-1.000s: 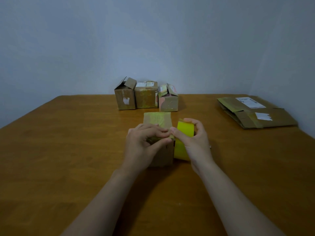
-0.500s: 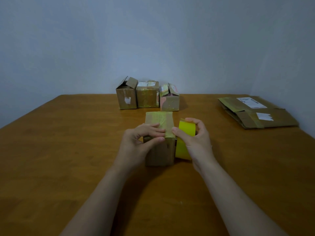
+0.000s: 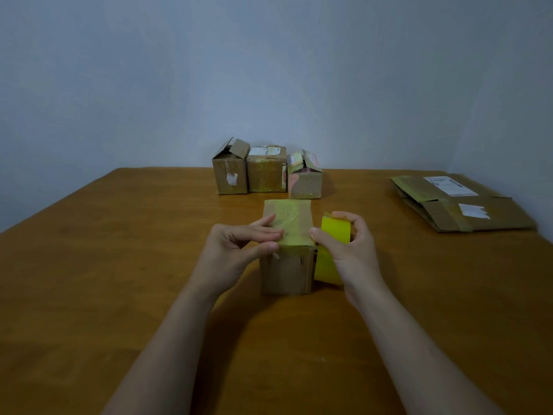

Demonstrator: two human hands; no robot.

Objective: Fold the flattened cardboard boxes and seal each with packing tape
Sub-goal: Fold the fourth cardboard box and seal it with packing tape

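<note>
With the left hand [image 3: 239,250] pinching the tape end on the small brown cardboard box [image 3: 287,250], keep the yellow tape roll [image 3: 332,250], gripped by the right hand [image 3: 350,250] beside the box, taut and press the strip flat.

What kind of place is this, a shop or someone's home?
Probably a plain room at home, not a shop: a bare wooden table pushed into the corner of blank walls, with only a few reused small boxes and flattened cardboard on it.

tape roll [image 3: 330,250] partly behind right hand [image 3: 350,253], labels unreadable
</note>
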